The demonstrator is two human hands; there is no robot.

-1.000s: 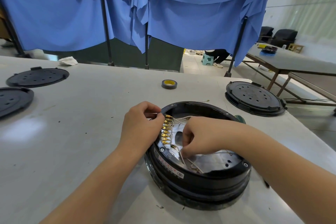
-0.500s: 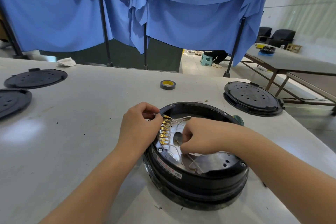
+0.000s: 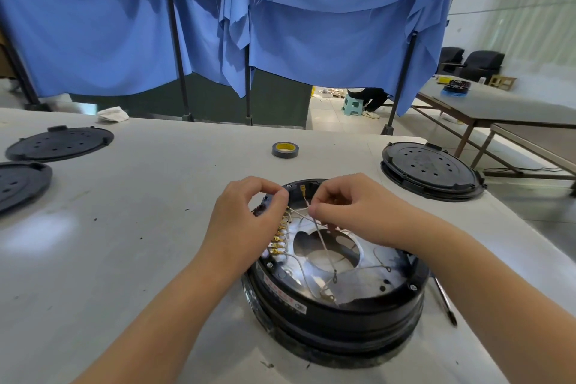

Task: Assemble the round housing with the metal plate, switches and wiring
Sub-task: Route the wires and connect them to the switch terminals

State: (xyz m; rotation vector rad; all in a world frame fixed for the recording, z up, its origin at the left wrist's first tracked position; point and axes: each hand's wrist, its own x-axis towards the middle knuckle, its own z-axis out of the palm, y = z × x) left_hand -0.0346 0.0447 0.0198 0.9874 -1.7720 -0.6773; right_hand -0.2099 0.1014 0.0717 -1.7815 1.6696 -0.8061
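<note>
Head camera looks down on two bare hands working at the far rim of a round black housing (image 3: pixel 336 315) that sits on a pale worktable (image 3: pixel 131 227). The right hand (image 3: pixel 352 212) has its fingers curled in, thumb and forefinger pinching a thin pale wire (image 3: pixel 324 246) that runs down over the metal plate; a small yellow terminal (image 3: pixel 302 188) stands up just above that pinch. The left hand (image 3: pixel 246 218) is also curled, its fingertips closed together at the housing's far-left rim, beside a row of brass-coloured terminals (image 3: pixel 278 240); whether it grips a wire or only touches the rim cannot be told. Both hands hover over the far half of the housing, close together but apart.

Inside the housing lies a shiny metal plate (image 3: pixel 367 277) with a large round opening (image 3: pixel 327 251), and several thin wires with ring ends cross it loosely. A white label (image 3: pixel 285 293) with red print runs along the housing's near-left wall; the print is too small to read.

Just right of the housing a pen (image 3: pixel 445 302) lies on the table. Farther off, a roll of grey tape (image 3: pixel 285 150) with a yellow core lies flat. A second black round unit (image 3: pixel 431 170) with a perforated lid stands at the right, and two black perforated lids (image 3: pixel 60 143) lie at the left edge. Blue cloth (image 3: pixel 280 25) hangs behind the table.
</note>
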